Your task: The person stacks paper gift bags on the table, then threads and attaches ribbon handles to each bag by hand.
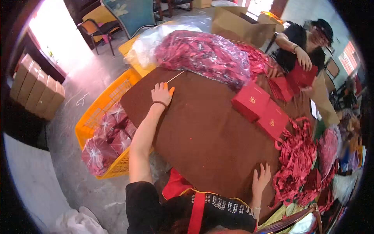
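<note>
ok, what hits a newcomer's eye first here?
Probably the big clear bag of red strips at the far side of the brown table. Next, the gold-marked red pieces on its right, with a tangled red heap nearer the camera. Then the yellow crate of plastic-wrapped packages, beyond its left edge.
</note>
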Available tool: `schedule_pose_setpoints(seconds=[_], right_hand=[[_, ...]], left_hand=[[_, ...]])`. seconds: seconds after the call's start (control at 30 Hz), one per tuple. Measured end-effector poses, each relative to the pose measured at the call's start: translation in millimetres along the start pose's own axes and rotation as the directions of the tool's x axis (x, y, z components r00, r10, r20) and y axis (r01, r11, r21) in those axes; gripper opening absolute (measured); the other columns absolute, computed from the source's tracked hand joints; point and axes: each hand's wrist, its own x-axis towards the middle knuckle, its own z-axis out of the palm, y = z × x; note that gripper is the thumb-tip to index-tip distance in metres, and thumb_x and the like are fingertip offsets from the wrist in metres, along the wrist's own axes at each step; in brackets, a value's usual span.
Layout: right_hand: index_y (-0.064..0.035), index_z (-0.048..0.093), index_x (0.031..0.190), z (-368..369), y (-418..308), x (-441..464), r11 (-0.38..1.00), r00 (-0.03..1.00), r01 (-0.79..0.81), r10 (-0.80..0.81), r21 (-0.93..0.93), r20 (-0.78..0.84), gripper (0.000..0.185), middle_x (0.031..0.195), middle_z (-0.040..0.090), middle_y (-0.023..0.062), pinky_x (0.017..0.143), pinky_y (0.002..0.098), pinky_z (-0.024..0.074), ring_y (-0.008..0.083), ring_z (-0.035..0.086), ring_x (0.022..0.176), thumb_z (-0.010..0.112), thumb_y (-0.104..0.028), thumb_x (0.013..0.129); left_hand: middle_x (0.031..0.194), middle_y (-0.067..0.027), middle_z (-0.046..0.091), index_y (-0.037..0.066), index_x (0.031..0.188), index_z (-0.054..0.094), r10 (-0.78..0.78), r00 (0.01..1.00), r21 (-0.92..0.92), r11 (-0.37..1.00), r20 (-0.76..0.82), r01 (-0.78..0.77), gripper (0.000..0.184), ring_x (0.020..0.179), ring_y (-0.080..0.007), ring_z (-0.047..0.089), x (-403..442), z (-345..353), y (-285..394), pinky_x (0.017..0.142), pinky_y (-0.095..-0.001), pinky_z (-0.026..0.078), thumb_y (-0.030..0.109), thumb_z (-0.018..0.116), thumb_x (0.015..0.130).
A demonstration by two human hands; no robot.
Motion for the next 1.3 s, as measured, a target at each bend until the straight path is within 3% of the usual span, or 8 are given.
schedule_pose_setpoints(seconds=[0.17, 0.4, 0.7, 0.8, 0.9, 0.93, 1.1, 1.3], right_hand=[[-0.0075, 0.051, 0.121, 2, 3, 0, 0.999, 0.999, 0.038, -0.038, -0.004, -0.006, 0.040, 0.134, 0.039, 0.0144, 0.102, 0.0469, 0.0236, 0.0339, 0.034, 0.125, 0.055, -0.026, 0.085], [-0.0074, 0.050, 0.121, 4, 5, 0, 1.000, 0.999, -0.021, 0.021, 0.001, 0.032, 0.041, 0.135, 0.038, 0.0149, 0.103, 0.0470, 0.0227, 0.0341, 0.032, 0.125, 0.054, -0.028, 0.086], [-0.0060, 0.053, 0.117, 5, 5, 1, 0.997, 0.997, 0.070, -0.070, 0.008, -0.031, 0.038, 0.129, 0.044, 0.0167, 0.100, 0.0458, 0.0278, 0.0361, 0.038, 0.120, 0.056, -0.024, 0.084], [-0.0085, 0.053, 0.118, -1, -3, 2, 1.000, 0.999, 0.015, -0.014, 0.012, -0.031, 0.039, 0.130, 0.043, 0.0160, 0.101, 0.0456, 0.0266, 0.0347, 0.037, 0.121, 0.057, -0.026, 0.083], [-0.0097, 0.053, 0.117, -4, -7, 3, 0.998, 0.997, -0.043, 0.046, 0.055, -0.055, 0.039, 0.130, 0.042, 0.0140, 0.102, 0.0472, 0.0253, 0.0330, 0.036, 0.123, 0.058, -0.027, 0.083], [-0.0095, 0.053, 0.116, -5, -5, 1, 0.999, 0.998, -0.024, 0.026, 0.041, -0.050, 0.039, 0.130, 0.042, 0.0133, 0.102, 0.0477, 0.0249, 0.0327, 0.036, 0.122, 0.059, -0.027, 0.082], [-0.0119, 0.053, 0.116, -3, -2, -2, 0.997, 0.996, -0.021, 0.027, 0.070, -0.090, 0.039, 0.131, 0.041, 0.0127, 0.101, 0.0476, 0.0256, 0.0336, 0.036, 0.122, 0.059, -0.028, 0.081], [-0.0140, 0.055, 0.115, -14, -8, -3, 0.994, 0.998, 0.021, -0.015, 0.105, -0.061, 0.036, 0.130, 0.041, 0.0116, 0.101, 0.0519, 0.0237, 0.0342, 0.034, 0.122, 0.059, -0.027, 0.081]], left_hand=[[0.115, -0.0083, 0.052, 0.009, 0.111, 0.052, 0.010, 0.998, -0.005, 1.000, -0.067, -0.010, 0.039, 0.107, -0.0285, 0.046, 15, 6, -36, 0.082, -0.0459, 0.040, 0.038, 0.048, 0.086], [0.134, -0.0138, 0.038, 0.017, 0.126, 0.047, -0.020, 0.992, 0.101, 0.994, -0.125, 0.033, 0.043, 0.130, -0.0354, 0.022, 5, 12, -23, 0.101, -0.0597, 0.014, 0.038, 0.042, 0.089], [0.128, -0.0132, 0.042, 0.011, 0.120, 0.050, 0.090, 0.996, 0.296, 0.952, -0.009, -0.083, 0.040, 0.126, -0.0318, 0.029, 0, -22, -1, 0.100, -0.0587, 0.018, 0.031, 0.047, 0.086], [0.132, -0.0152, 0.037, 0.012, 0.125, 0.045, 0.271, 0.962, -0.142, 0.952, -0.020, -0.271, 0.046, 0.126, -0.0338, 0.027, -49, -39, 51, 0.101, -0.0538, 0.020, 0.029, 0.054, 0.082], [0.134, -0.0156, 0.035, 0.011, 0.124, 0.046, 0.450, 0.880, -0.350, 0.858, 0.154, -0.377, 0.044, 0.126, -0.0341, 0.029, -106, -52, 110, 0.103, -0.0530, 0.018, 0.029, 0.052, 0.085], [0.135, -0.0148, 0.035, 0.007, 0.124, 0.045, 0.439, 0.898, -0.143, 0.891, 0.037, -0.430, 0.041, 0.126, -0.0337, 0.030, -129, -36, 127, 0.104, -0.0505, 0.019, 0.025, 0.049, 0.087], [0.132, -0.0128, 0.041, 0.005, 0.121, 0.049, 0.394, 0.919, -0.214, 0.898, 0.003, -0.384, 0.038, 0.124, -0.0291, 0.034, -131, -41, 135, 0.104, -0.0455, 0.022, 0.021, 0.049, 0.087], [0.139, -0.0097, 0.032, 0.006, 0.130, 0.038, 0.343, 0.920, -0.170, 0.934, 0.187, -0.314, 0.048, 0.129, -0.0275, 0.027, -131, -48, 139, 0.105, -0.0441, 0.018, 0.031, 0.044, 0.090]])
